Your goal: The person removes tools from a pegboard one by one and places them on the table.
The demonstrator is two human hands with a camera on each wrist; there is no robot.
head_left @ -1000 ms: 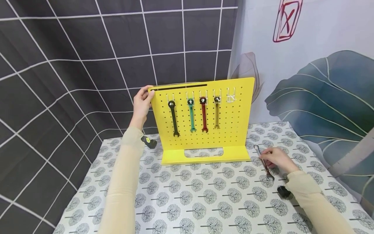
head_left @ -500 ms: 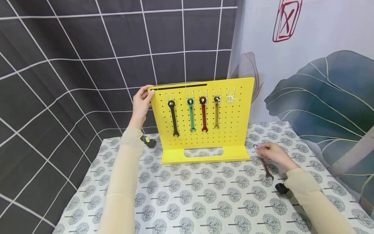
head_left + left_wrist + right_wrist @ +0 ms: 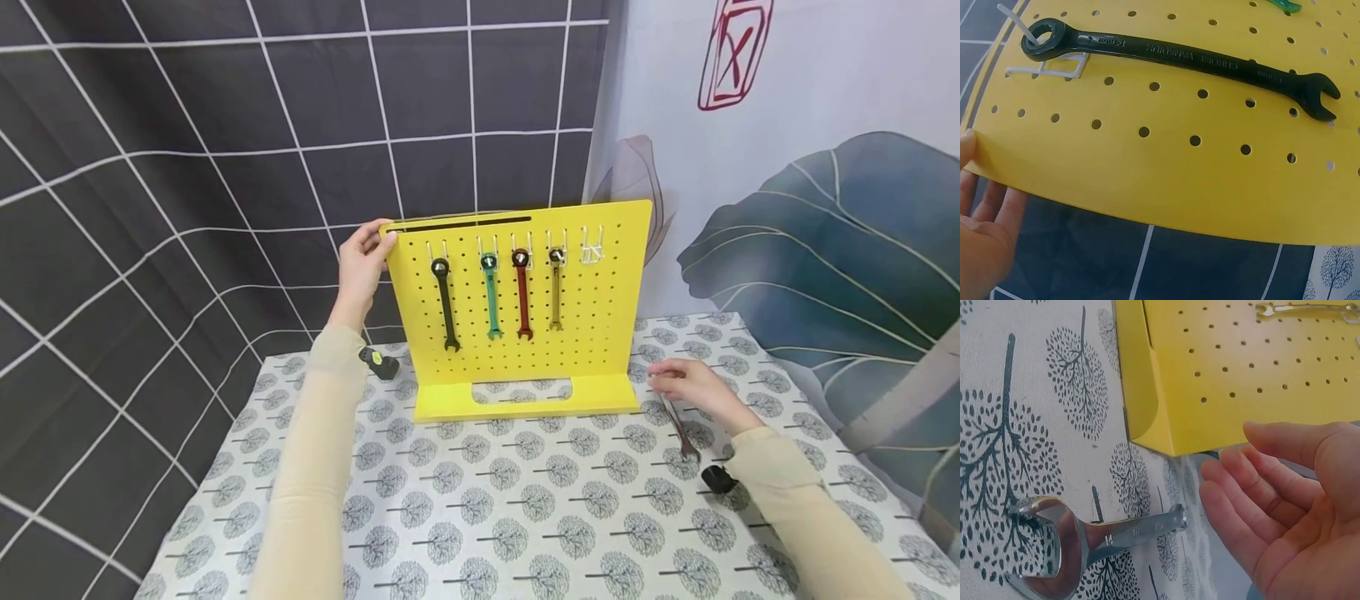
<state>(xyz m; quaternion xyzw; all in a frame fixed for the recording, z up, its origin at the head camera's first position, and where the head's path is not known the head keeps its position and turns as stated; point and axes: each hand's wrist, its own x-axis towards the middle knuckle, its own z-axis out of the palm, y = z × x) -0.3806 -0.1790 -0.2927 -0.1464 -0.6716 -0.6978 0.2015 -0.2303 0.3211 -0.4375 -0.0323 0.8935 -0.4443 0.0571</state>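
A yellow pegboard (image 3: 592, 317) stands on the patterned cloth. My left hand (image 3: 363, 268) grips its upper left edge, thumb on the front face and fingers behind. In the right wrist view, my right hand (image 3: 1291, 500) has its thumb and fingers apart with nothing between them. Just beside the fingertips is a silver combination wrench (image 3: 1125, 537), its open jaw toward the camera; it appears to lie on the cloth. From the head view, my right hand hides the wrench's far end. A black ratcheting wrench (image 3: 1179, 55) hangs by its ring end nearest my left hand.
Green (image 3: 492, 296), red (image 3: 523, 296) and gold (image 3: 557, 292) wrenches hang in a row on white hooks. A further white hook (image 3: 592, 246) at the right bears no wrench. Dark gridded fabric (image 3: 315, 100) hangs behind and to the left.
My right fingers have gone from the silver wrench's shaft up past its ring end, shifting left and away, and now no longer hold it. The left hand keeps its grip on the pegboard.
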